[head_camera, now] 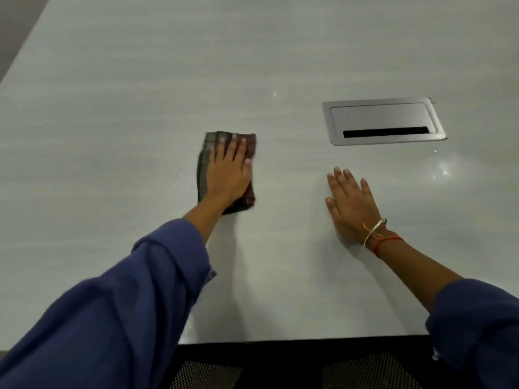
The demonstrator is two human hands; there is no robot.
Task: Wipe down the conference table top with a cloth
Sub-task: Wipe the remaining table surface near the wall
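Cloth (pixel 203 175): dark plaid, folded, flat on the table top (pixel 140 94), left of centre.
Left hand (pixel 229 172): palm down on the cloth, fingers extended and close together.
Right hand (pixel 352 204): flat on bare surface, fingers slightly spread, holding nothing.
Cable hatch (pixel 383 120): beyond the right hand, apart.

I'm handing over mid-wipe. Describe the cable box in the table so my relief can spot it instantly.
Start from the pale grey table and look past the right hand, which lies flat on the top. Set flush into the surface there is the cable box, a silver metal rectangle with a dark slot along its near edge. It is the only metal piece; the cloth under the left hand is dark plaid.
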